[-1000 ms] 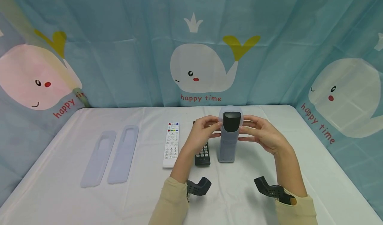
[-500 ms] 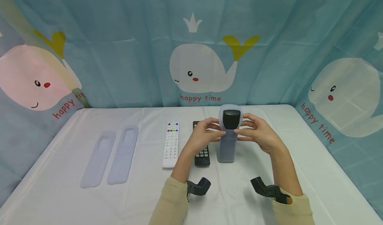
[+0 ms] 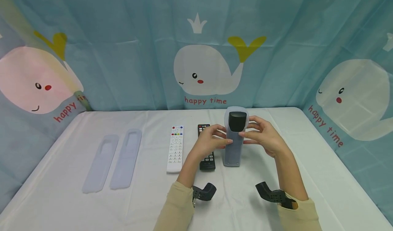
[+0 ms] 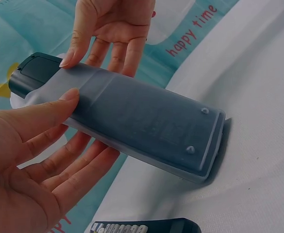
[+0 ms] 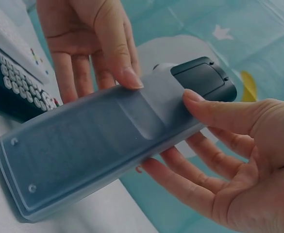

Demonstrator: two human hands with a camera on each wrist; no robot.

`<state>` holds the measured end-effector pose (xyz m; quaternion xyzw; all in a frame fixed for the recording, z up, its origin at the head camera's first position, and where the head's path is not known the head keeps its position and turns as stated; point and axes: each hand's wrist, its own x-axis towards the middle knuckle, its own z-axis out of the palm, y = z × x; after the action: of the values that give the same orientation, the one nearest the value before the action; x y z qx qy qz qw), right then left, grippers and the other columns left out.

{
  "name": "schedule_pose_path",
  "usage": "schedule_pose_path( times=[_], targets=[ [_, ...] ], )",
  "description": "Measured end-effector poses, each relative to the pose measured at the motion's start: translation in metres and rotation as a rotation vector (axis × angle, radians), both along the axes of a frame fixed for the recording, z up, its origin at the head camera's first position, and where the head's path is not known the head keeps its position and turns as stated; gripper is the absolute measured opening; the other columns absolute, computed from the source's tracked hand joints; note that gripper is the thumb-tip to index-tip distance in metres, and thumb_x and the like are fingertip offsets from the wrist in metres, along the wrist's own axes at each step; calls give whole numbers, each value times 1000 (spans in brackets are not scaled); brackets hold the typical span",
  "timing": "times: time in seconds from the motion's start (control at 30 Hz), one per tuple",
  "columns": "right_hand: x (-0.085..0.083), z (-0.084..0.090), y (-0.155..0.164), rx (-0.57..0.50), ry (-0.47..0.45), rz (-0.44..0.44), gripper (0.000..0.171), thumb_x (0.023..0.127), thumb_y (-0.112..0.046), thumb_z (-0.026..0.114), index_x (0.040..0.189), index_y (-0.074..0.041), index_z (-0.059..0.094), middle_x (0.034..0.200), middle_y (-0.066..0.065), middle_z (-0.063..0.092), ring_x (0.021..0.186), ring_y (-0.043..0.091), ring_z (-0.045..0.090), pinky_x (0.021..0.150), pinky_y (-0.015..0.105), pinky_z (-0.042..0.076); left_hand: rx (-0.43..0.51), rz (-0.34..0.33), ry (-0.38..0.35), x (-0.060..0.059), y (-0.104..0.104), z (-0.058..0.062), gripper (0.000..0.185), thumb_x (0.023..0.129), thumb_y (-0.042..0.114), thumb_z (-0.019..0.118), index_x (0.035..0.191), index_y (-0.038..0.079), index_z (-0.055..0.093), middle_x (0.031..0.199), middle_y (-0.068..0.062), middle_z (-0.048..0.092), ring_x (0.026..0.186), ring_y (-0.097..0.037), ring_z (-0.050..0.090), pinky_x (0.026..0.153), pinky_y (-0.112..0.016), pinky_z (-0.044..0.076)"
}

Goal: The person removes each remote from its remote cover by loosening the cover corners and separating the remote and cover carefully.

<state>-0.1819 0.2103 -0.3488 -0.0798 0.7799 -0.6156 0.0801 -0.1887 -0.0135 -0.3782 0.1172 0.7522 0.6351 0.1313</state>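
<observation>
A black remote [image 3: 237, 121] sits inside a translucent grey silicone cover [image 3: 232, 152], its top end sticking out. The covered remote stands tilted, with its lower end on the white table [image 3: 322, 176]. My left hand [image 3: 226, 134] pinches the cover's upper part from the left, thumb on the back and fingers behind. My right hand [image 3: 247, 130] pinches it from the right in the same way. The left wrist view shows the cover [image 4: 146, 124] between my left thumb and fingers [image 4: 83, 165]. In the right wrist view my right thumb [image 5: 205, 107] presses on the cover [image 5: 83, 150].
A white remote [image 3: 176, 148] lies left of my hands. A second black remote [image 3: 206, 157] lies partly under my left hand. Two empty translucent covers [image 3: 101, 162] [image 3: 126, 158] lie side by side at the left. A whale-print curtain [image 3: 202, 70] closes off the back and sides.
Both thumbs have slid a little down the cover toward its middle. The covered remote stays standing in the same place.
</observation>
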Motion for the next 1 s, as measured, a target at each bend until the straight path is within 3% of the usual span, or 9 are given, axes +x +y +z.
schedule_pose_path(
  times=[0.27, 0.5, 1.0],
  targets=[
    [-1, -2, 2, 17, 14, 5, 54, 95, -2, 74, 142, 8, 49, 121, 13, 64, 99, 13, 73, 85, 39, 65, -12, 11, 15, 0, 0, -2, 42, 91, 11, 84, 127, 1, 67, 119, -16, 70, 105, -25, 71, 86, -36, 64],
    [-2, -2, 4, 76, 9, 34, 47, 94, -1, 76, 133, 12, 55, 114, 10, 67, 94, 12, 75, 86, 39, 65, 7, -8, 43, -2, -4, -1, 30, 86, 6, 87, 110, -3, 71, 107, -14, 72, 91, -17, 73, 84, -34, 65],
    [1, -2, 6, 112, -18, 121, 45, 94, -2, 78, 131, 15, 58, 105, 7, 74, 92, 13, 74, 86, 31, 63, 12, -42, 24, -3, -6, -1, 19, 82, -2, 89, 90, -3, 72, 93, -9, 72, 83, -16, 74, 79, -33, 65]
  ],
)
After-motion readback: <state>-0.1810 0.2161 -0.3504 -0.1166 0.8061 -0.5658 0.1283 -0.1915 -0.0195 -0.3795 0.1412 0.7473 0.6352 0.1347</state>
